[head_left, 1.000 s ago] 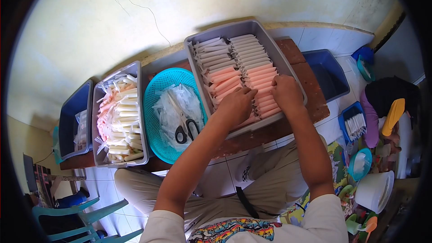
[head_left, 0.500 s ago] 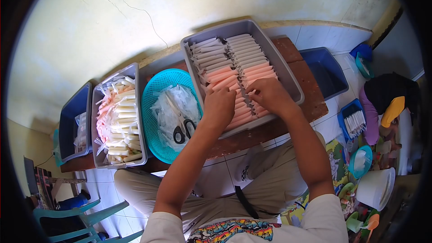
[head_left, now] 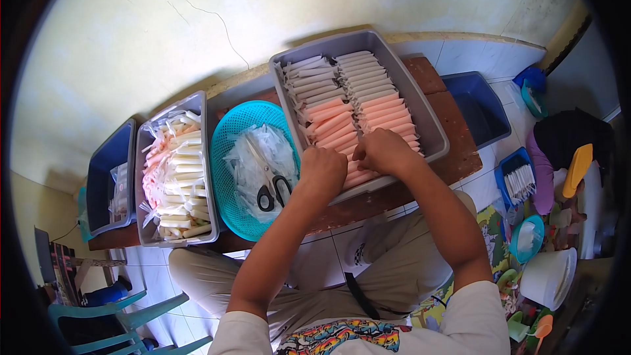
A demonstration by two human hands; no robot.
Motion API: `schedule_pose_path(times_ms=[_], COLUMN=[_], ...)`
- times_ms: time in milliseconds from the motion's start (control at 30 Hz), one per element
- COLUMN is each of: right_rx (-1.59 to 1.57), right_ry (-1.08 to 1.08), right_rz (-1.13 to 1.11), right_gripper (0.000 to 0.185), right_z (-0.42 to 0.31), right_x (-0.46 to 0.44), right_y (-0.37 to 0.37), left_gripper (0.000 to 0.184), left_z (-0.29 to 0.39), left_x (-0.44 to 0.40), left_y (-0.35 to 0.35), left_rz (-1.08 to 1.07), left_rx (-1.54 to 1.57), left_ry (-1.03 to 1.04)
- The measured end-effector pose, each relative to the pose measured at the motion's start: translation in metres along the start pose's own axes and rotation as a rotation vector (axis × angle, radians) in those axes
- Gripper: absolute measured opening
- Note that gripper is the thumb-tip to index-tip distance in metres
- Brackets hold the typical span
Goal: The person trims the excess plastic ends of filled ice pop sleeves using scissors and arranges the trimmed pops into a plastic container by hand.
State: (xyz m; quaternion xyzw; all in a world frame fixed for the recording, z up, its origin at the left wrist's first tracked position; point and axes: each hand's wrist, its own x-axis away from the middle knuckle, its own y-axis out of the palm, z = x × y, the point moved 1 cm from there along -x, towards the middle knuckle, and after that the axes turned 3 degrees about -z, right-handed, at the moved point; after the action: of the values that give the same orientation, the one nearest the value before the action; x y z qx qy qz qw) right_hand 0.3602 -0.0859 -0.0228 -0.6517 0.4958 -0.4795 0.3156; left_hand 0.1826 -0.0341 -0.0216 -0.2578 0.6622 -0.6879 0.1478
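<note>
A grey tray [head_left: 432, 118] holds two columns of plastic-wrapped sticks laid side by side. White wrapped sticks [head_left: 368, 75] fill the far part, and pink wrapped sticks [head_left: 388, 110] lie nearer to me. Over the near end of the left column, my left hand [head_left: 323, 169] is closed, its fingers curled down at a pink stick. My right hand [head_left: 383, 151] is close beside it at the middle seam, also closed, thumb and fingers pinched at the pink sticks. Both hands partly hide what lies under their fingertips.
A turquoise basket [head_left: 227, 187] holds clear plastic scraps and black-handled scissors [head_left: 266, 198]. Left of it, a grey bin [head_left: 211, 223] holds yellow and pink sticks; beyond is a dark blue bin [head_left: 98, 190]. At right are another blue bin [head_left: 483, 108] and a white bucket [head_left: 549, 279].
Both hands have moved a little toward me and closer together, down the pink columns. More pink sticks show beyond them. The view has shifted slightly.
</note>
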Motion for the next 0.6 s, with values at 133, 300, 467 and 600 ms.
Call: schedule_pose_path(times_ms=[133,300,467,600], right_rx=[-0.012,-0.034,-0.027,-0.081], right_ry=[-0.006,-0.048,-0.063,-0.043], right_rz=[-0.035,-0.049,-0.027,-0.018], right_gripper=[0.025,0.027,0.027,0.025], right_z=[0.0023,0.0058,0.0049,0.0067], right_x=[-0.0020,-0.0045,-0.0042,-0.0031], right_y=[0.0029,0.0068,0.0058,0.0077], left_gripper=[0.010,0.010,0.009,0.013], left_z=[-0.0017,-0.0012,-0.0024,-0.0027], left_x=[-0.0005,-0.0019,-0.0027,-0.0024], left_y=[-0.0003,0.0007,0.0052,0.0049], left_rz=[-0.029,-0.066,-0.043,-0.032], left_rx=[-0.005,-0.022,-0.026,-0.006], left_ry=[0.014,0.013,0.017,0.009])
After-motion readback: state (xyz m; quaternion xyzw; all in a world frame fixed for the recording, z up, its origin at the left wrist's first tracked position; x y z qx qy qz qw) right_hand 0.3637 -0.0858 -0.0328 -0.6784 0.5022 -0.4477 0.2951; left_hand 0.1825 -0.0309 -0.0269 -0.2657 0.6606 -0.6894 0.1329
